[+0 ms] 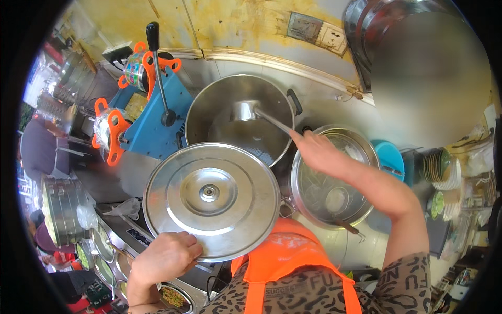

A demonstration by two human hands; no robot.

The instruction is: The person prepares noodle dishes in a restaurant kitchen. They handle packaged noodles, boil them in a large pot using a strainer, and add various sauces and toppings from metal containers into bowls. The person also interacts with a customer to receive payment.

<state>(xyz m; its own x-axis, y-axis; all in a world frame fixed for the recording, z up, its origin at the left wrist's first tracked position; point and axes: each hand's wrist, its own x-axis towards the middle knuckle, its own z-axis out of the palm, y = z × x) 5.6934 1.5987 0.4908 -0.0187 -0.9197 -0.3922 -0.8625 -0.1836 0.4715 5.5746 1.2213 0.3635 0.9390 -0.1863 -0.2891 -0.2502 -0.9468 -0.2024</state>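
My left hand [168, 253] grips the near rim of a round stainless steel lid [243, 176], tilted in front of a deep metal stockpot [239, 84]. In my right hand [319, 151] is the handle of a metal ladle [245, 111]; its bowl is inside the stockpot, over what looks like liquid at the bottom. Below my right forearm stands a second metal pot [296, 188] with cloudy liquid and a wire strainer [337, 200] with a wooden handle. An orange apron [290, 251] covers my front.
A blue cup-sealing machine [157, 125] with orange film reels and a lever stands left of the stockpot. Stacked steamers [64, 212] and food containers [104, 271] are at lower left, with people beyond. Right are a turquoise bucket [388, 157] and stacked bowls [435, 165]. A stained wall rises behind.
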